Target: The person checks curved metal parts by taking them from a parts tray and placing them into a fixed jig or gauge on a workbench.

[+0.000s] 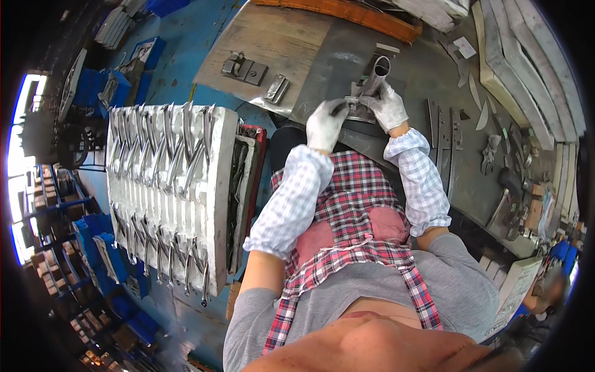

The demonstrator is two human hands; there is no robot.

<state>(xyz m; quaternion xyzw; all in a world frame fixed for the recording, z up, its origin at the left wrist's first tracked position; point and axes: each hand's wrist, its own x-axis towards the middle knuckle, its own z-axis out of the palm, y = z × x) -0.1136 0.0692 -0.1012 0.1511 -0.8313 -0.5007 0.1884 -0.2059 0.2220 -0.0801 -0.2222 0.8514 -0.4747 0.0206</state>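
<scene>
My gloved right hand [389, 106] is closed around the lower side of a shiny metal tube [376, 75], whose round open end points up and away from me. The tube stands tilted over a small metal fixture [359, 113] on the steel worktable. To the left of the fixture, my gloved left hand [326, 125] has its fingers bent together at the fixture's edge. What those fingers grip, if anything, is too small to make out. The lower end of the tube is partly hidden by my right hand.
Left on the table lie a metal clamp block [245, 68] and a smaller metal block [277, 88]. A white rack [217, 186] with several curved shiny metal parts stands at my left. Flat metal bars [443, 127] and tools lie right; a orange-brown beam [347, 13] edges the far side.
</scene>
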